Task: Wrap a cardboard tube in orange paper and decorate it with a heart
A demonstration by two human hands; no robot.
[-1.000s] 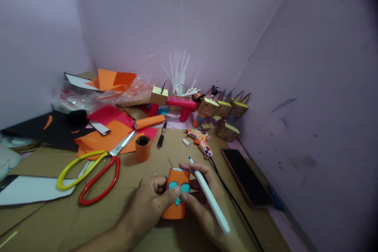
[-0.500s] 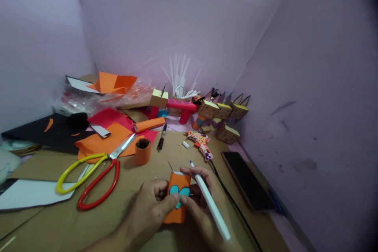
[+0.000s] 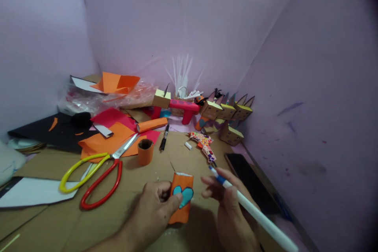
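Note:
My left hand is closed around an orange paper-covered tube, held upright and slightly flattened, its thumb pressing on the front. On that front sits a blue paper heart outlined in dark ink; the thumb covers part of it. Just to the right, apart from the tube, my right hand grips a white marker with a blue tip pointing up and left. A white marker cap lies on the cardboard beyond the hands.
Large scissors with yellow and red handles lie open at left, near a short orange tube and a black pen. A patterned glue gun and a phone are at right. Cardboard animal figures stand at the back.
My right hand has let go of the tube and moved right with the marker, uncovering the right side of the heart. My left hand still holds the tube.

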